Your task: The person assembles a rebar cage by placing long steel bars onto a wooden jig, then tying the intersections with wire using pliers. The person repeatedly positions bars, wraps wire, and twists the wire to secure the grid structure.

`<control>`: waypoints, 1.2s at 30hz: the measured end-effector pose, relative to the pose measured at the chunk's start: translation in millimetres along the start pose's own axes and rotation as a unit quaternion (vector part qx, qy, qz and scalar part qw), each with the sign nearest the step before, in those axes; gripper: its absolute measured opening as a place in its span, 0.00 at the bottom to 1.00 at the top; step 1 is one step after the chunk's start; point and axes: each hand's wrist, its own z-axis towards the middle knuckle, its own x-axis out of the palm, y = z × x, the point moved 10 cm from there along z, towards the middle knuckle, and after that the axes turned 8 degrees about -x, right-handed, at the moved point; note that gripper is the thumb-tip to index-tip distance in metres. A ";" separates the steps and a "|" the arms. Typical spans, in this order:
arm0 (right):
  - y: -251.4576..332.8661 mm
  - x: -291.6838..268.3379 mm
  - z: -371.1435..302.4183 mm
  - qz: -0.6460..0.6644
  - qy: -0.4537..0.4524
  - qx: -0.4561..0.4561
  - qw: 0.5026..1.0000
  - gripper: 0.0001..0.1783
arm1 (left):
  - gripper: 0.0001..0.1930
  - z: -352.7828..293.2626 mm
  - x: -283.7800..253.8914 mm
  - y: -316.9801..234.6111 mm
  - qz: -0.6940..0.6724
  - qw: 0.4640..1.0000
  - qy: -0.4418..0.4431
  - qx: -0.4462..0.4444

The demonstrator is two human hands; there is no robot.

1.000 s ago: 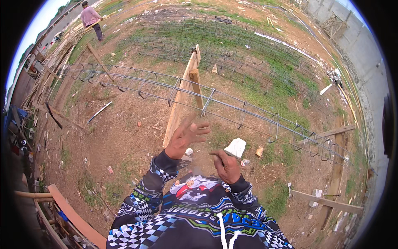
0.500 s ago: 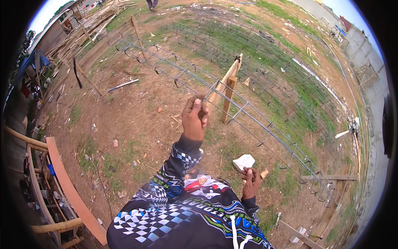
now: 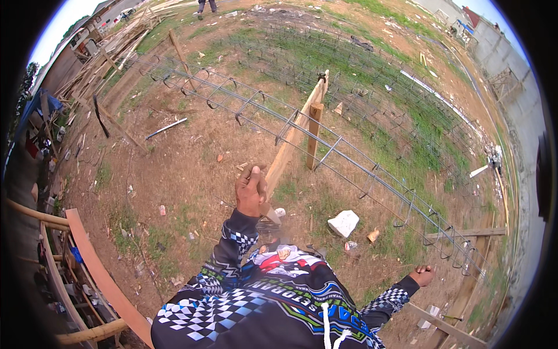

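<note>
A long steel rebar cage [image 3: 329, 152] with square stirrups runs from the far left to the near right. It lies across a wooden plank [image 3: 289, 152] beside a short upright post [image 3: 314, 136]. My left hand [image 3: 250, 191] is raised beside the plank's near end, below the cage and apart from it. Its fingers are curled together, and anything between them is too small to make out. Out to the right, my right hand [image 3: 422, 276] is closed near the cage's near end, not touching it. What it may hold is hidden.
A white block [image 3: 343, 223] lies on the ground before me. More rebar cages [image 3: 383, 110] spread over the grass beyond. At the lower left stands a wooden frame with an orange-brown board [image 3: 107, 273]. Wooden boards [image 3: 465, 233] are at the right; a person [image 3: 207, 6] stands far off.
My left hand has come away from the cage's stirrup, down and toward me. My right hand has swung out to the right, away from the white block. The view has shifted slightly.
</note>
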 end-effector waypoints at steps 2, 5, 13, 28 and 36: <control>35.1 78.4 -61.0 -0.140 0.132 -0.109 0.975 0.18 | 0.15 3.6 21.2 6.1 -0.026 0.997 0.070 -0.021; 20.1 182.6 -182.3 -0.197 0.382 -0.184 0.884 0.16 | 0.16 -13.9 85.8 12.3 -0.101 0.983 0.142 -0.063; -19.6 232.4 -411.3 -0.286 0.707 -0.191 0.617 0.10 | 0.16 -41.9 153.9 -1.5 -0.149 0.971 0.188 -0.008; -20.3 226.0 -416.0 -0.296 0.739 -0.133 0.591 0.07 | 0.15 -59.1 145.3 -32.4 -0.017 0.976 0.163 0.143; -35.4 208.4 -277.8 -0.297 0.583 -0.174 0.736 0.09 | 0.10 -30.1 78.4 -112.9 -0.251 0.940 0.077 0.219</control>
